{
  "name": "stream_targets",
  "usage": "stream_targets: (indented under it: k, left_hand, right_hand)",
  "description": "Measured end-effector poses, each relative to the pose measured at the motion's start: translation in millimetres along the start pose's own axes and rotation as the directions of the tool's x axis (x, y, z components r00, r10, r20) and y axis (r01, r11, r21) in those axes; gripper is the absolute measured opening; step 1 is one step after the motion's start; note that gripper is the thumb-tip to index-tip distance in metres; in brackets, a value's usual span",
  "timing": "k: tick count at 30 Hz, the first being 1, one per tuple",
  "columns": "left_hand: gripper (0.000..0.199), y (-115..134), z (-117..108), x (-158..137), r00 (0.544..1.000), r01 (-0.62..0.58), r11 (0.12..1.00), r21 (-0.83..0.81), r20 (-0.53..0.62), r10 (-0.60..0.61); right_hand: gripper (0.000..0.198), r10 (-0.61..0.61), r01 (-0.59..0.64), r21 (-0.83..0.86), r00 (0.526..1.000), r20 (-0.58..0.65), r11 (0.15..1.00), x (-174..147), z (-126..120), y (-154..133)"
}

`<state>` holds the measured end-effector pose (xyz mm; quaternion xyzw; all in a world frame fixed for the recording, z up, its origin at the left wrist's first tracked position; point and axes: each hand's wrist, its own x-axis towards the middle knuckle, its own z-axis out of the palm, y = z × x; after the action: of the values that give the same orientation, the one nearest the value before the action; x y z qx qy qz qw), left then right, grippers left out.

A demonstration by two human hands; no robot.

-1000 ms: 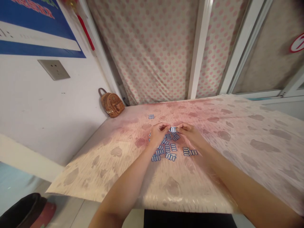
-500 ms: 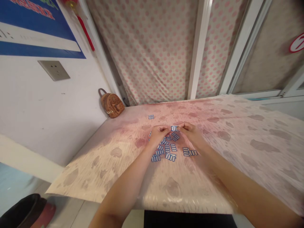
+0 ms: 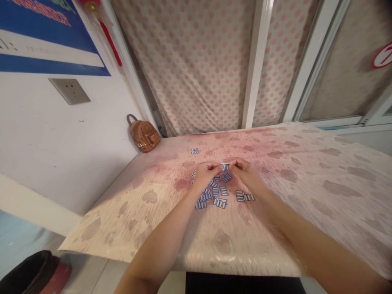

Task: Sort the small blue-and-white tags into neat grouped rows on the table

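Note:
A small flat piece with blue and white stripes (image 3: 226,167) is pinched between my two hands, just above the table. My left hand (image 3: 206,172) is closed on its left end, and my right hand (image 3: 243,168) grips its right end. Under and in front of the hands lies a loose heap of similar striped pieces (image 3: 216,191), some overlapping, partly hidden by my left hand. Beside my right wrist, two more striped pieces (image 3: 240,196) lie together. One striped piece (image 3: 194,151) sits apart, beyond my left hand.
A patterned cloth covers the table (image 3: 150,228). At its far left corner, a brown mini backpack (image 3: 145,135) leans against the wall. Dotted curtains (image 3: 196,65) hang behind the table's far edge. A dark-rimmed red bin (image 3: 58,277) stands on the floor at lower left.
The held piece has tilted slightly and less of its face shows between the fingertips. Both hands stay in nearly the same place, and the pieces on the table have not moved.

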<state>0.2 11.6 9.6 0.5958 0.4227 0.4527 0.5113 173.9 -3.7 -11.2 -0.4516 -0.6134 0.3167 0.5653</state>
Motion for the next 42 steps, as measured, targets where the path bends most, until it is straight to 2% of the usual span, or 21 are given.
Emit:
stream_targets:
  k: [7,10,12,15,18,21,24,27,30,33,36,39,42]
  left_hand:
    - [0.011,-2,-1,1,0.999,-0.026,1.000,-0.011,-0.043,0.025]
    - [0.010,8,-2,-3,0.998,-0.006,1.000,-0.002,-0.064,0.006]
    - [0.011,14,-3,-6,0.997,0.016,1.000,0.009,-0.075,-0.015]
    - [0.011,20,-3,-10,0.995,0.061,0.998,0.032,-0.086,-0.058]
    - [0.012,22,-2,-11,0.993,0.090,0.995,0.046,-0.081,-0.086]
    - [0.012,20,-3,-10,0.994,0.079,0.997,0.022,-0.072,-0.077]
    - [0.011,16,-4,-8,0.996,0.049,0.999,0.001,-0.078,-0.048]
    - [0.012,12,-3,-7,0.998,0.026,1.000,0.017,-0.059,-0.025]
    - [0.017,8,-6,-2,1.000,0.001,0.998,0.060,-0.009,-0.001]
    - [0.020,5,-26,9,0.998,-0.033,0.971,0.238,-0.042,0.044]
    - [0.014,3,-61,20,0.980,0.009,0.841,0.542,-0.172,0.100]
    - [0.012,2,-93,24,0.975,0.167,0.664,0.729,-0.223,-0.001]
    - [0.008,-3,-108,24,0.972,0.223,0.628,0.746,-0.215,-0.089]
  right_hand:
    - [0.017,-0.016,0.016,-0.025,1.000,-0.014,1.000,1,3,3]
    - [0.042,-0.077,0.078,-0.115,0.997,0.016,0.990,0,2,1]
    - [0.051,-0.130,0.142,-0.200,0.989,0.073,0.970,-1,1,-1]
    - [0.040,-0.184,0.212,-0.274,0.975,0.124,0.938,-3,0,-6]
    - [0.029,-0.199,0.232,-0.283,0.970,0.140,0.931,-3,1,-9]
    - [0.029,-0.173,0.199,-0.256,0.978,0.121,0.946,-3,3,-9]
    - [0.033,-0.084,0.094,-0.184,0.995,0.062,0.978,-2,3,-4]
    - [0.021,-0.039,0.045,-0.089,0.997,0.067,0.995,1,2,1]
    - [0.019,-0.024,0.026,-0.034,0.998,0.056,0.999,3,0,4]
    - [0.019,0.023,-0.022,0.032,0.999,-0.049,0.999,6,-5,6]
    - [0.022,0.074,-0.063,0.083,0.989,-0.128,0.995,9,-12,6]
    - [0.024,0.106,-0.089,0.110,0.981,-0.163,0.990,12,-17,7]
    - [0.025,0.117,-0.096,0.125,0.978,-0.171,0.988,12,-17,7]
